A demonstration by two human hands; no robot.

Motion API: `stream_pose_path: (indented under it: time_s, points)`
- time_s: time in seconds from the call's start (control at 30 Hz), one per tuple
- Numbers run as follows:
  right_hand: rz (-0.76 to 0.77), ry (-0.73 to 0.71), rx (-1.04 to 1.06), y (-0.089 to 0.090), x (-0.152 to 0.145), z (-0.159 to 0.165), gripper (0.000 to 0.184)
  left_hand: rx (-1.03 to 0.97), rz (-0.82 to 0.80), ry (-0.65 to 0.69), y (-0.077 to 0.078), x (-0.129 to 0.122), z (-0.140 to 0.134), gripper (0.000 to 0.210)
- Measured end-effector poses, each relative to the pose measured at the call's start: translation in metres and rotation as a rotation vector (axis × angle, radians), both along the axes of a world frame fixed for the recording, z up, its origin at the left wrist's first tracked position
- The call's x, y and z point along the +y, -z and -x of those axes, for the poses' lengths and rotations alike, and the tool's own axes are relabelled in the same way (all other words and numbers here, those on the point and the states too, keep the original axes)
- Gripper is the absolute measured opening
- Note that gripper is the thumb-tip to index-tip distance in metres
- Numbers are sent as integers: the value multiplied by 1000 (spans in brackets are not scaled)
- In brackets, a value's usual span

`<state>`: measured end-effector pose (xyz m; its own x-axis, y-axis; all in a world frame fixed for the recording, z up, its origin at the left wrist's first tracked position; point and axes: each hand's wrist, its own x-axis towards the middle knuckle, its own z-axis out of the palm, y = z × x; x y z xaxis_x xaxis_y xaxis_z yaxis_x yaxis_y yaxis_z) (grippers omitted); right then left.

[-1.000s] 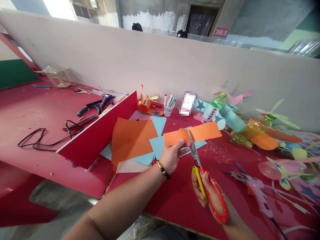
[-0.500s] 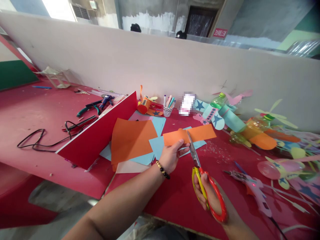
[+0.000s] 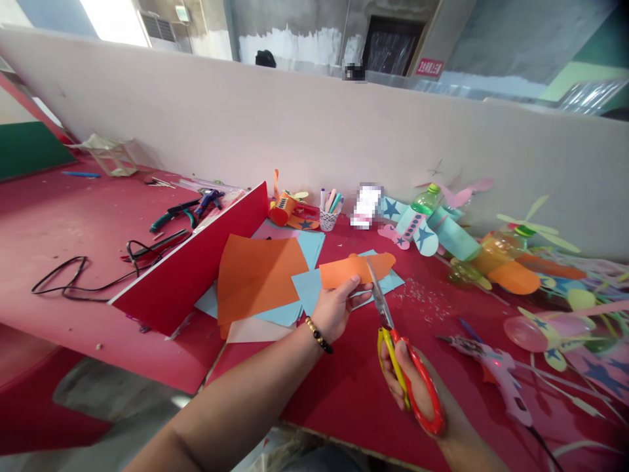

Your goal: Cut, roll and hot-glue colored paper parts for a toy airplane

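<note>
Red worktop (image 3: 344,393) against a beige partition. Orange paper strip (image 3: 351,270), pinched in left hand (image 3: 339,305), now shorter at 3 o'clock; right hand (image 3: 417,387) gripping scissors (image 3: 393,334), blades mid-cut.

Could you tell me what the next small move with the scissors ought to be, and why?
Probably close the scissors a little further. Their blades sit in the orange paper strip, the left hand grips the strip beside the cut, and the right hand holds the handles.
</note>
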<state>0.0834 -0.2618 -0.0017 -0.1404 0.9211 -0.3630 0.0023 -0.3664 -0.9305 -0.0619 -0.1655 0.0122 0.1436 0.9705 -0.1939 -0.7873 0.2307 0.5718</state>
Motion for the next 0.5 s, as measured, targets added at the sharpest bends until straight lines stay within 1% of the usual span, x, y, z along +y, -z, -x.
stream_pose_path:
  time_s: [0.2, 0.3, 0.5]
  points:
    - [14, 20, 10, -6, 4, 3, 44, 1, 0, 25, -1, -2, -1, 27]
    - [2, 16, -21, -4, 4, 0, 43, 3, 14, 31, -3, -3, -1, 26]
    - [-61, -39, -82, 2, 3, -6, 42, 9, 28, 41, -3, -3, -1, 25]
